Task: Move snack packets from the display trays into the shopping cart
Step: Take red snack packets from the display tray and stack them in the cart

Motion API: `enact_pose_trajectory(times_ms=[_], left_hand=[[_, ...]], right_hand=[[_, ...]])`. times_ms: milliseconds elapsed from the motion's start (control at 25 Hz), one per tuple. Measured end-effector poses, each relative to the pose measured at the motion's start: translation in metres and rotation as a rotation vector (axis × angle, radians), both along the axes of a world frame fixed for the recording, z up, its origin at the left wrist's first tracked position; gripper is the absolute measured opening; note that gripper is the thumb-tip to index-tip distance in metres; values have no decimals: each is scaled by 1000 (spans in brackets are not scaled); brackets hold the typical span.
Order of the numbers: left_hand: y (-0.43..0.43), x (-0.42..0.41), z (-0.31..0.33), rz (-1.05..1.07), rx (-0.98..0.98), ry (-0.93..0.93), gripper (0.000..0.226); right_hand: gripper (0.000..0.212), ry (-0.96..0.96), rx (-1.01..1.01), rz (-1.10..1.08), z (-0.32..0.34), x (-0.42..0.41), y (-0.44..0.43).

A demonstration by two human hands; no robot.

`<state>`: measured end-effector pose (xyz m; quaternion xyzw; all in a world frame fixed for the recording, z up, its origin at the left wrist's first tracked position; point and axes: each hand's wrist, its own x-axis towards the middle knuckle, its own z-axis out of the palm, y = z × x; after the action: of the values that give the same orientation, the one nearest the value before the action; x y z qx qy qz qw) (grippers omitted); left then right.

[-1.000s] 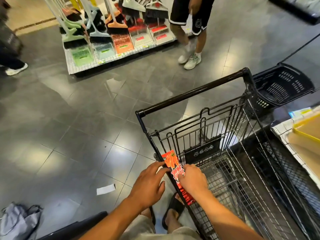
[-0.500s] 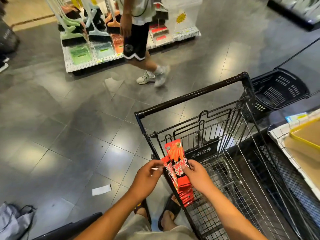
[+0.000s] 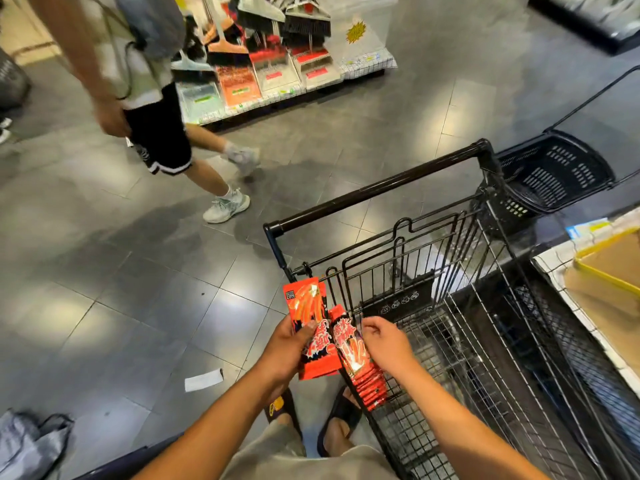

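The step in hand is the drop: the packets are at the cart, not yet in it. The left hand (image 3: 289,355) grips a few red packets (image 3: 306,308) upright, thumb across their faces, just outside the near-left corner of the cart (image 3: 460,341). The right hand (image 3: 384,344) curls its fingers on a thicker stack (image 3: 363,375) that leans on the near rim at that corner. I cannot tell whether the stack's lower end is already inside the wire.

By my judgement, the next move calls for carrying both lots right, over the near rim, and letting go low above the wire bottom. They should pass the folded seat flap (image 3: 408,303), which stands just beside the hands.

There is open room above the cart's middle. The handle (image 3: 381,188) bounds the far-left end, and the tray (image 3: 602,277) lies past the cart's far side. A passer-by (image 3: 156,133) crosses the floor well apart on the left.
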<state>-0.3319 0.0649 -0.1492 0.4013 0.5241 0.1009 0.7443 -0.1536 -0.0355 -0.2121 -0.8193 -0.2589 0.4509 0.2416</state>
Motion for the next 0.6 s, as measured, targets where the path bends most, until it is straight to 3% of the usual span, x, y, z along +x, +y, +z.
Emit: enact_pose_trajectory(times_ms=[80,160,400,600], left_hand=[[2,-5,-1,-4,16,14,24],[5,-8,-1,-21,29,32,22],[23,-16,-4,-141,81,44,24],[48,-20,2,-255,80,20,25]], right_hand=[[48,-89,-156,213,-16,-4,-3],[52,-130,-221,287,-24,-12,-3],[36,-360,-284,267,-25,-34,6],[47,-216,-249,102,-26,-40,15]])
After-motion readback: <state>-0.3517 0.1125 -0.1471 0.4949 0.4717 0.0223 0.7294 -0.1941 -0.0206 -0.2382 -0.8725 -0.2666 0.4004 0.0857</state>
